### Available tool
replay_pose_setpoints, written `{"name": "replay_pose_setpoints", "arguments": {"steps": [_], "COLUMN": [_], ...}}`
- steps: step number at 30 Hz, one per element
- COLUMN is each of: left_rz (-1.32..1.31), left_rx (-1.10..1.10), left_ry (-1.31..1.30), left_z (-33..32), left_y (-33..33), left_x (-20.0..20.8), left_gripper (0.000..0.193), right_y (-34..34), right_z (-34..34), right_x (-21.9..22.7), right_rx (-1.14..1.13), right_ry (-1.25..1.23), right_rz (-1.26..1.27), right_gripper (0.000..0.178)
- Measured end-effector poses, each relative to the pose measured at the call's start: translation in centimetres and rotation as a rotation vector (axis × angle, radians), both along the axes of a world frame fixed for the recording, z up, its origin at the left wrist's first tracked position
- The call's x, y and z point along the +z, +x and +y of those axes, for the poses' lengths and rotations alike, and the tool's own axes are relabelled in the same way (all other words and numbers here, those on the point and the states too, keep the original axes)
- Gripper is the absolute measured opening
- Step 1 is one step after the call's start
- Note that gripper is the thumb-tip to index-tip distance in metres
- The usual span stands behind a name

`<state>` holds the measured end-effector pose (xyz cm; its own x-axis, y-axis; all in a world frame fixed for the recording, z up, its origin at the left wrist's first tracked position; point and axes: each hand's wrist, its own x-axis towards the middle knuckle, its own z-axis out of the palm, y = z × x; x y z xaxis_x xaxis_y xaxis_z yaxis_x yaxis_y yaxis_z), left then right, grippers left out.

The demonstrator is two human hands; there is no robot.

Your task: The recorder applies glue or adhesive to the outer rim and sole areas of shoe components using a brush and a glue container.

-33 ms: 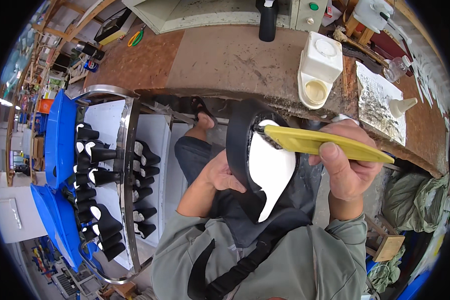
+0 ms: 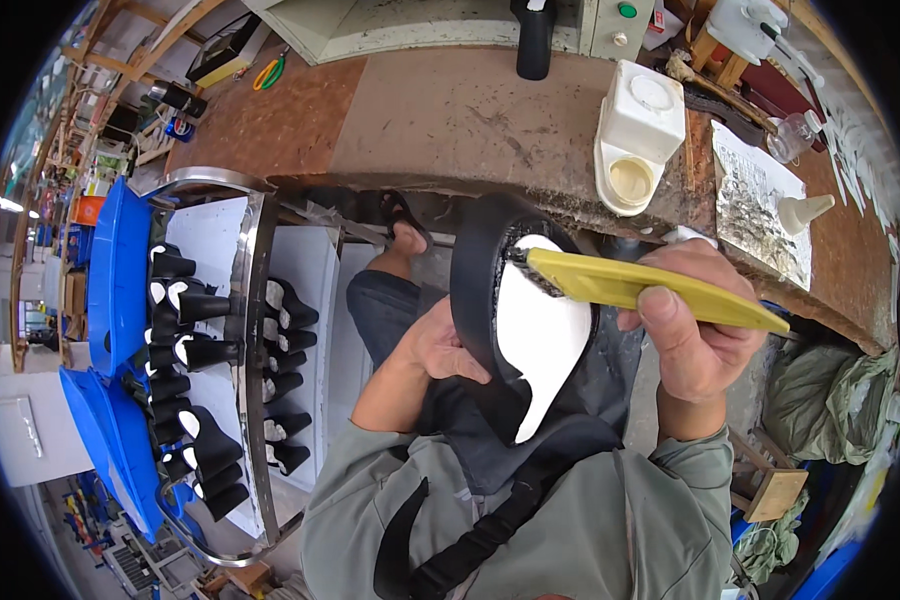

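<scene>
Mid-frame, the left hand (image 2: 446, 345) is clamping a shoe part (image 2: 537, 338), the right hand (image 2: 700, 335) a yellow brush (image 2: 610, 281), seemingly coating; next strokes are probably needing steadiness.

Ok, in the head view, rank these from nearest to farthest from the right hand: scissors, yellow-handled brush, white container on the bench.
From the right hand:
1. Yellow-handled brush: in its grip.
2. White container: beyond the hand, at the bench's front edge.
3. Scissors: far left on the bench.

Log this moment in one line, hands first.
Left hand: holding black shoe part | Right hand: gripping yellow-handled brush, bristles at white face | Workbench: white plastic container
</scene>
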<state>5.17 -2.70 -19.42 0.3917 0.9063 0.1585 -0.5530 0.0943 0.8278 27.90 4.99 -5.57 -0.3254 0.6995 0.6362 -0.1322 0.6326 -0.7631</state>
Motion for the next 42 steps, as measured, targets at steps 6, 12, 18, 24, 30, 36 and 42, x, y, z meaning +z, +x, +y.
{"name": "replay_pose_setpoints", "arguments": {"steps": [6, 12, 18, 24, 30, 36, 42], "left_rz": [0.177, 0.188, 0.166, 0.168, 0.225, 0.253, 0.162], "left_rx": [0.106, 0.096, 0.246, 0.248, 0.295, 0.320, 0.337], "left_ry": [0.039, -0.040, 0.110, 0.218, 0.271, 0.256, 0.166], "left_z": [-0.4, -0.6, -0.6, 0.1, 0.3, 0.4, 0.2], "left_y": [0.9, 1.1, 2.6, 2.7, 2.9, 2.8, 2.4], "left_x": [1.6, 2.4, 3.8, 3.4, 4.1, 4.6, 4.4], "left_gripper": [0.046, 0.042, 0.045, 0.053, 0.062, 0.062, 0.059], "right_y": [0.5, 1.1, 1.8, 2.0, 2.6, 2.7, 3.1], "right_z": [-0.7, -0.6, 0.0, -0.1, -0.7, -1.3, -2.1], "right_x": [0.2, -0.2, -0.8, -1.3, -1.3, -1.7, -2.5], "right_rx": [0.076, 0.147, 0.233, 0.238, 0.216, 0.199, 0.292], "right_ry": [-0.024, 0.052, 0.202, 0.267, 0.252, 0.263, 0.259], "right_rz": [0.059, 0.035, 0.019, 0.056, 0.007, 0.005, 0.008], "right_gripper": [0.016, 0.018, 0.020, 0.021, 0.022, 0.022, 0.020]}}
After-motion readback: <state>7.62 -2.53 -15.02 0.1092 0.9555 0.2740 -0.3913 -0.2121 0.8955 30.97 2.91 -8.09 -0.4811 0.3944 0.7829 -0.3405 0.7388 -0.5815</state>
